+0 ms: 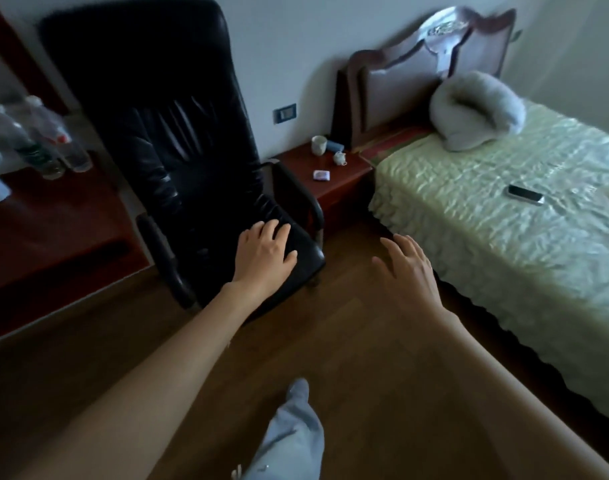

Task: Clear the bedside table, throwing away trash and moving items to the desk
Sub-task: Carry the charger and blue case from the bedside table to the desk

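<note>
Both hands reach forward with nothing in them. The left hand point(265, 252) is spread wide, palm down, over the front edge of a black leather chair's point(178, 161) seat; whether it touches the seat I cannot tell. The right hand point(405, 268) is open too, fingers loosely apart, over the wooden floor point(348, 341) just beside the bed's point(504, 209) frilled edge.

The chair stands between the left hand and the bedside table point(334, 180), its right armrest point(301, 192) close against the table's side. The table lies beyond both hands, wedged between chair and bed, against the wall. On it, farthest from the hands, a pale cup point(319, 145) stands upright beside a blue object point(335, 145) too blurred to name. Nearer sits a small white teapot point(340, 158), upright, and nearest a small purple packet point(321, 175) lying flat, its long side running roughly across the table.

To the right of the right hand a phone point(525, 195) lies flat on the green bedspread. Far left of the left hand, clear plastic bottles point(50, 143) stand on the dark red desk point(53, 233).
</note>
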### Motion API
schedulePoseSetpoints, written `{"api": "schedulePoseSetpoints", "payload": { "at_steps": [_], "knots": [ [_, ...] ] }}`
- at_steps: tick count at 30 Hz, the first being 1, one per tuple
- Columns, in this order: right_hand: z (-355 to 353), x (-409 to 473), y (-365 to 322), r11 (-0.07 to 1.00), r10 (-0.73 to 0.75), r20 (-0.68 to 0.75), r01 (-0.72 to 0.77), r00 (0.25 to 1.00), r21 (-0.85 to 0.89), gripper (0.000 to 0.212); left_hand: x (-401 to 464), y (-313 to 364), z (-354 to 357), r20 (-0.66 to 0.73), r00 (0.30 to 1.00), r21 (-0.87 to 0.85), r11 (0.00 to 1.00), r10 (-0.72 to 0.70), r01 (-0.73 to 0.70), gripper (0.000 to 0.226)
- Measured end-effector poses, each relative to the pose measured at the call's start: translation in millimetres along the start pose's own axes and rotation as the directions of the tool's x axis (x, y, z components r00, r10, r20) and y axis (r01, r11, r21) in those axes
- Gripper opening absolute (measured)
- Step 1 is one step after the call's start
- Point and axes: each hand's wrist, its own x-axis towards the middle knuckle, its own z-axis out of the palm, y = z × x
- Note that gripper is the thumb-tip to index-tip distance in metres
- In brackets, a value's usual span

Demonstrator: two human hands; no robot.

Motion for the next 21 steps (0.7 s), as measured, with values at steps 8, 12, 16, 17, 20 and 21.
{"api": "schedulePoseSetpoints", "payload": {
  "at_steps": [8,12,16,17,20,21],
  "knots": [
    [-4.9,101.2,45.8,0.99,0.129,-0.088,-0.133,0.988,-0.041,0.046,144.6,31.5,30.3,0.016,0.984,-0.049,0.983,0.176,-0.175,0.054],
    [-1.9,133.9,63.0,0.976,0.209,-0.088,-0.213,0.974,-0.041,0.047,198.5,39.7,46.4,0.053,0.974,-0.076,0.973,0.22,-0.216,0.054],
    [2.6,168.8,89.6,0.964,0.254,-0.073,-0.259,0.964,-0.06,0.047,246.8,49.1,67.3,0.064,0.965,-0.094,0.964,0.255,-0.249,0.055],
    [4.3,179.4,96.9,0.961,0.264,-0.062,-0.268,0.962,-0.065,0.047,259.4,51.6,73.4,0.074,0.964,-0.1,0.964,0.255,-0.247,0.055],
    [11.6,215.9,119.1,0.961,0.262,-0.018,-0.263,0.965,-0.09,0.048,296.0,59.7,93.2,0.097,0.966,-0.122,0.966,0.24,-0.227,0.054],
    [13.9,230.4,126.9,0.963,0.255,-0.009,-0.254,0.967,-0.094,0.048,308.4,62.7,99.9,0.102,0.968,-0.128,0.968,0.23,-0.217,0.054]
  ]
}}
